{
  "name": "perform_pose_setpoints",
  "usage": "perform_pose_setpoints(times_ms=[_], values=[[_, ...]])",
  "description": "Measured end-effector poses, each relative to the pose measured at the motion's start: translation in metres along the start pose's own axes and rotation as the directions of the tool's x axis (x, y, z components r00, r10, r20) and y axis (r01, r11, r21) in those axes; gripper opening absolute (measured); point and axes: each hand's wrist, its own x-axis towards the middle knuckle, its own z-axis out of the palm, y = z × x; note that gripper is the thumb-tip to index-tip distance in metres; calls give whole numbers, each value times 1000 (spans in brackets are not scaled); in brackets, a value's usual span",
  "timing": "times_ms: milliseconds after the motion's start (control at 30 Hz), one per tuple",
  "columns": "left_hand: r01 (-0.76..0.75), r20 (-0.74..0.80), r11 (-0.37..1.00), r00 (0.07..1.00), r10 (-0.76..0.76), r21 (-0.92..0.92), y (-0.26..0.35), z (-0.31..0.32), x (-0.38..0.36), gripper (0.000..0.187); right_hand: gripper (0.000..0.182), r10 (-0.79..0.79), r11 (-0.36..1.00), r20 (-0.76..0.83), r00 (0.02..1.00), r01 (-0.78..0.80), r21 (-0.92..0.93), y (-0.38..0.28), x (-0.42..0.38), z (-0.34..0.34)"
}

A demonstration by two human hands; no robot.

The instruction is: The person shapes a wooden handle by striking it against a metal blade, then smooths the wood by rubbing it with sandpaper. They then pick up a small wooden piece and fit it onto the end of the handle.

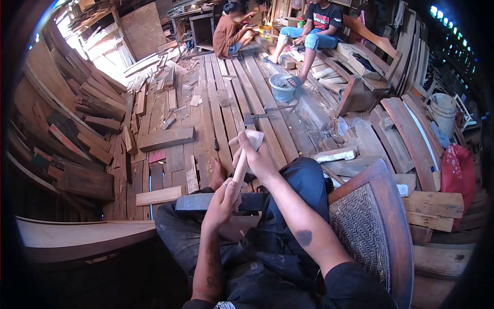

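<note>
A pale wooden piece (241,169) slants upward in front of me, held at both ends. My left hand (222,202) is wrapped round its lower end, low over a dark block (195,202) that lies across my lap. Around the upper part close the fingers of my right hand (256,154), with a pale, wider end (254,137) showing past them. Whether that end is part of the same piece, I cannot tell. Just beyond my right hand, a dark-headed tool (249,120) lies on the floor planks.
Two people (231,32) (320,26) sit ahead. A blue bucket (282,87) stands near one person's foot. A thick wood block (167,139) lies left on the plank floor. Close on my right is a woven-panel chair (360,226); a red cloth (457,172) hangs farther right.
</note>
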Motion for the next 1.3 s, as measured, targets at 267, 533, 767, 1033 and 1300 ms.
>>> perform_pose_setpoints(times_ms=[267, 533, 767, 1033, 1300], values=[[9, 2, 999, 1000, -9, -52, 1, -4, 1, 42, 53, -36, 999, 30, 999, 36, -29, 16, -1, 8], [-1, -23, 998, 1000, -1, -63, -5, -1, 4, 40, 51, 15, 1000, 62, 998, -14, -13, 8, -5, 7], [10, -18, 999, 1000, -10, -32, -1, -6, 1, 41, 51, 3, 1000, 71, 997, -4, 17, 8, -9, 13], [-25, 13, 1000, 1000, 26, -17, -8, -9, 5, 48, 50, 29, 998, 78, 997, -33, 60, 6, -8, 13], [7, -65, 1000, 998, -9, -30, -4, -5, 4, 53, 42, 3, 990, 74, 997, -13, 140, 10, -5, 12]])
